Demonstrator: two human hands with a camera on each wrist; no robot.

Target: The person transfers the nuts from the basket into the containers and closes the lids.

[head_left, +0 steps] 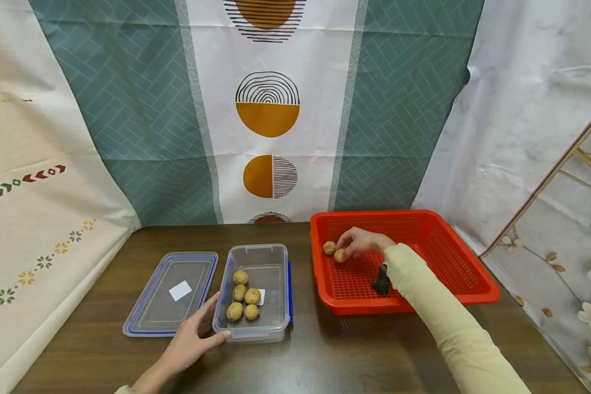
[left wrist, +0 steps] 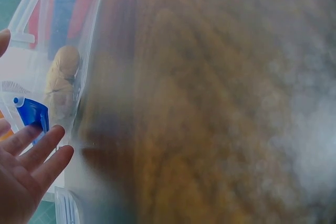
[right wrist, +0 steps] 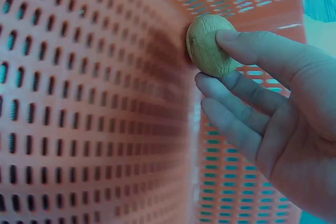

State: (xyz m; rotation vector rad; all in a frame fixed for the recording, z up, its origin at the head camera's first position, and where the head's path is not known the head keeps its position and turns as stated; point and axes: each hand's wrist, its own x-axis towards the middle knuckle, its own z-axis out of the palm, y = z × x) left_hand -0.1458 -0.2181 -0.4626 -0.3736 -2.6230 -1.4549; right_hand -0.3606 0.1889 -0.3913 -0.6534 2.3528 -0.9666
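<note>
Inside the red basket, my right hand pinches a walnut between thumb and fingers, low over the perforated floor near the left side. Another walnut lies right beside it, against the basket's left wall. My left hand rests at the near left corner of a clear plastic box, thumb at the front rim and fingers spread loosely along the left side. Several walnuts sit in the left and near part of that box. The left wrist view shows them blurred through its wall, behind a blue clip.
The red basket stands at the right of the dark wooden table. A clear lid with a blue seal and a white label lies left of the box. Patterned cloths hang behind and at both sides.
</note>
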